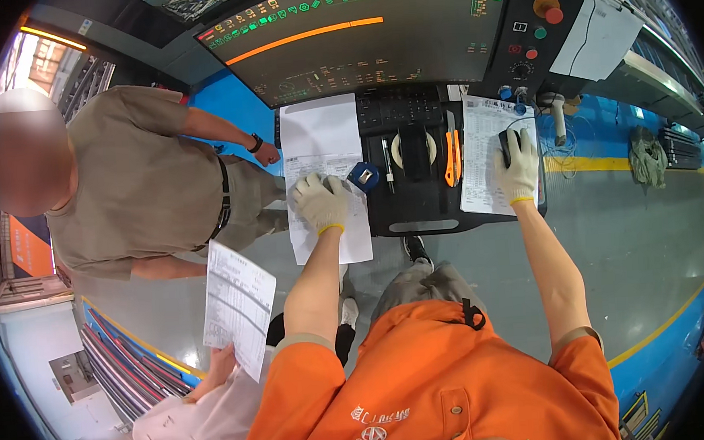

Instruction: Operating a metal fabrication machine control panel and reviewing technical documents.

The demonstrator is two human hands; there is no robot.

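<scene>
My left hand (319,202), in a cream knit glove, rests on the white paper sheets (320,129) at the left of the black console shelf (415,204). Its fingers lie spread over the page, close beside a blue tape measure (363,176). My right hand (518,167), gloved the same way, is closed over a black computer mouse (505,148) on top of a printed sheet (482,168). Between my hands lie a pen (388,166), a roll of tape (397,150) partly covered by a dark object, and an orange utility knife (451,157).
A large monitor (349,39) stands behind the keyboard (397,108). Buttons and a red emergency stop (554,15) sit at its right, with a handheld scanner (558,119) below. One person (143,168) stands at left; another (207,422) holds a printed sheet (240,307).
</scene>
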